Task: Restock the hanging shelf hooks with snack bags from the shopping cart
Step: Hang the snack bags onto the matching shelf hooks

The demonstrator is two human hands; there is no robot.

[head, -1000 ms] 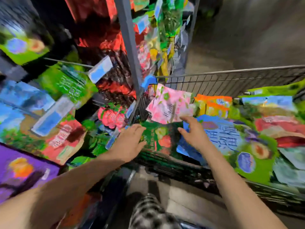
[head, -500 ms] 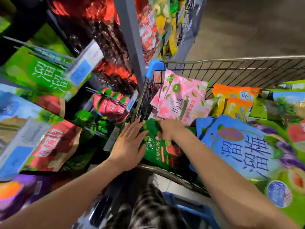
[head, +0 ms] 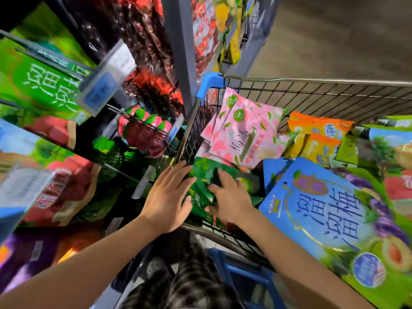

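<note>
Dozens of snack bags fill the wire shopping cart (head: 312,82) on my right. It is parked against the hanging shelf (head: 178,52), whose hooks (head: 142,123) carry green, red and blue bags. Largest in the cart is a blue plum bag (head: 330,210); beyond it lies a pink bag stack (head: 245,134). Wedged in the cart's near left corner is the green bag stack (head: 202,175), my target. My left hand (head: 167,197) lies wide and flat against its side. My right hand (head: 231,199) spreads over its top; I cannot tell whether it grips. I would squeeze the stack between both palms, keep the top edges aligned, and lift straight up clear of the wire rim.
</note>
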